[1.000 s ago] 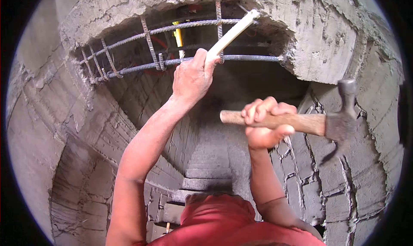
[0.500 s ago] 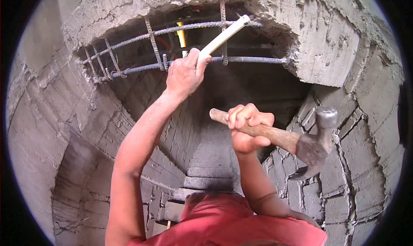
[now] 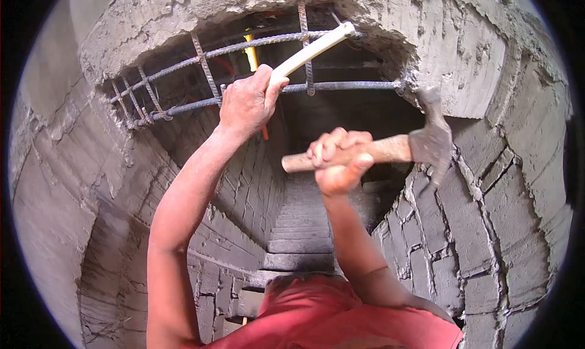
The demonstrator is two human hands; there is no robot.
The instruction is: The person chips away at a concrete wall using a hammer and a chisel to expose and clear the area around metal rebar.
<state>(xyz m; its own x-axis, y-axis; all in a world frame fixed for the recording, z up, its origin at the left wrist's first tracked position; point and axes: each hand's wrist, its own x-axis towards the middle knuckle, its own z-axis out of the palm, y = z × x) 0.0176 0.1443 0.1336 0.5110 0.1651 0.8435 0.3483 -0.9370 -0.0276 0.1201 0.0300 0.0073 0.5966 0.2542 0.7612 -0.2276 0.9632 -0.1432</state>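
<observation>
My left hand (image 3: 247, 105) is closed around a cream-white plastic pipe (image 3: 314, 51). The pipe slants up to the right, in front of the steel rebar (image 3: 244, 44), its far end close to the broken concrete edge. Lower and to the right, my right hand (image 3: 339, 160) grips a claw hammer (image 3: 390, 149) by its wooden handle. The dusty metal head points right, below the concrete beam, slightly blurred. Behind my left hand a yellow tube (image 3: 251, 53) shows inside the opening; an orange piece hangs just below that hand.
A concrete beam (image 3: 457, 56) with a rough broken-out gap spans the top, its rebar exposed. Block walls (image 3: 481, 227) with rough mortar joints stand on both sides. Narrow ledges like steps (image 3: 298, 245) lie below, beyond my red shirt.
My right hand has moved up and left, and the hammer head has swung upward toward the beam. My left hand has shifted slightly left, still holding the pipe. The orange piece now shows.
</observation>
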